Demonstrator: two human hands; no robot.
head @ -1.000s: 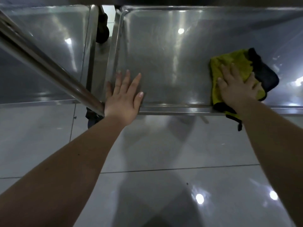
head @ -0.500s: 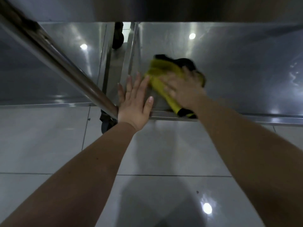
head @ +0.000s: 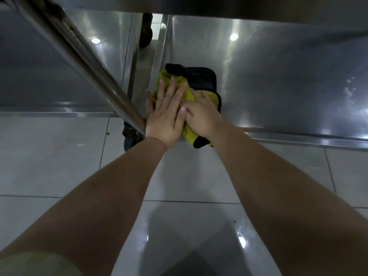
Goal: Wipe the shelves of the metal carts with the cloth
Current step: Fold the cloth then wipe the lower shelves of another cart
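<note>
The yellow and black cloth (head: pixel 201 80) lies bunched in the near left corner of the right cart's steel shelf (head: pixel 278 86), one end hanging over the front rim. My right hand (head: pixel 203 118) presses down on it; some of its fingers are hidden under my left thumb. My left hand (head: pixel 165 114) lies flat with straight fingers over the cloth's left part and the shelf's corner, touching my right hand.
A slanted steel post (head: pixel 83 62) runs just left of my left hand. The second cart's shelf (head: pixel 49 76) stands at the left, a narrow gap between them. Black casters (head: pixel 146 34) (head: pixel 129 136) sit by the gap. An upper shelf edge (head: pixel 239 6) overhangs. Glossy floor tiles (head: pixel 179 196) lie below.
My right hand slid the cloth from the shelf's right side leftward into the corner, meeting my left hand. The left hand stayed at the corner, and its fingers now lie over the cloth.
</note>
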